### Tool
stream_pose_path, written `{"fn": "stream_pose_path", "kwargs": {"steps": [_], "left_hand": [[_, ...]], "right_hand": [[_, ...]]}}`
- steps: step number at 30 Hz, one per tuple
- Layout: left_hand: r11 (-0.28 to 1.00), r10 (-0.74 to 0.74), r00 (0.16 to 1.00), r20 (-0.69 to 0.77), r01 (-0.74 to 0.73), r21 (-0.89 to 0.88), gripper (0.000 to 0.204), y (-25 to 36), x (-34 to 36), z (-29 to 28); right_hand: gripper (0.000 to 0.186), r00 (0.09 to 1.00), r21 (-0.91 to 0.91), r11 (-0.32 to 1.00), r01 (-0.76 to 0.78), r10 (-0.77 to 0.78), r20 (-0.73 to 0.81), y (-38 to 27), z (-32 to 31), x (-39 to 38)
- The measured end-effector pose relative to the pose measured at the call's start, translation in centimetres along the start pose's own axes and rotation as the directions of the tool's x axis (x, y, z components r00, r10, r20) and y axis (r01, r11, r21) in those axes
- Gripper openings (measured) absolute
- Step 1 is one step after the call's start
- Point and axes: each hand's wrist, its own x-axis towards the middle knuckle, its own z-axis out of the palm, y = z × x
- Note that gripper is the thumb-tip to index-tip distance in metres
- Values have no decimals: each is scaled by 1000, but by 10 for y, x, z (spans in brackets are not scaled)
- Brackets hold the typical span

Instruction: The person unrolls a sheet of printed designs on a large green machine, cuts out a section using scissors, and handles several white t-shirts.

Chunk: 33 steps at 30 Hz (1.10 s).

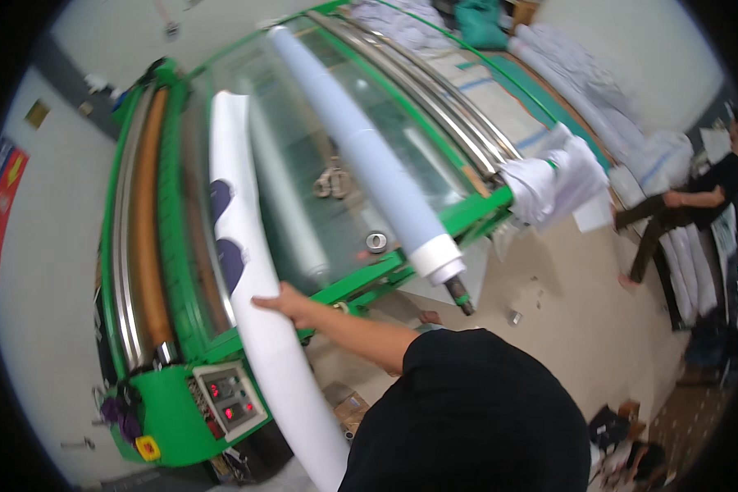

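A long white roll of printed sheet (246, 221), marked with dark purple shapes, runs diagonally from the machine down past the lower edge. My right hand (291, 312) grips its edge near the middle, thumb extended across it. My left hand does not show. Beside it, a pale blue roll (353, 143) on a shaft lies over the glass bed of a green machine (361, 271). Scissors (332, 182) and a tape roll (376, 241) rest there too.
A control panel (227, 398) sits at the machine's near left end. White fabric (549, 172) hangs off its right corner. At the far right, another person (697, 197) in dark clothes is among long wrapped rolls (681, 279). A small object (515, 316) lies on the floor.
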Motion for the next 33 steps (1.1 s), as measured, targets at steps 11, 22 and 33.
{"fn": "stream_pose_path", "kwargs": {"steps": [11,22,33], "left_hand": [[942,327,903,279,-289,-168,71,76,83,103],[607,652,757,-37,-493,623,94,158,105,162],[897,440,830,-344,-391,204,94,90,137,136]], "right_hand": [[100,740,-719,538,440,-671,-49,-47,-29,57],[77,721,-913,287,291,-693,12,-64,-83,100],[66,688,-950,-309,36,-682,248,-115,-73,53]]}}
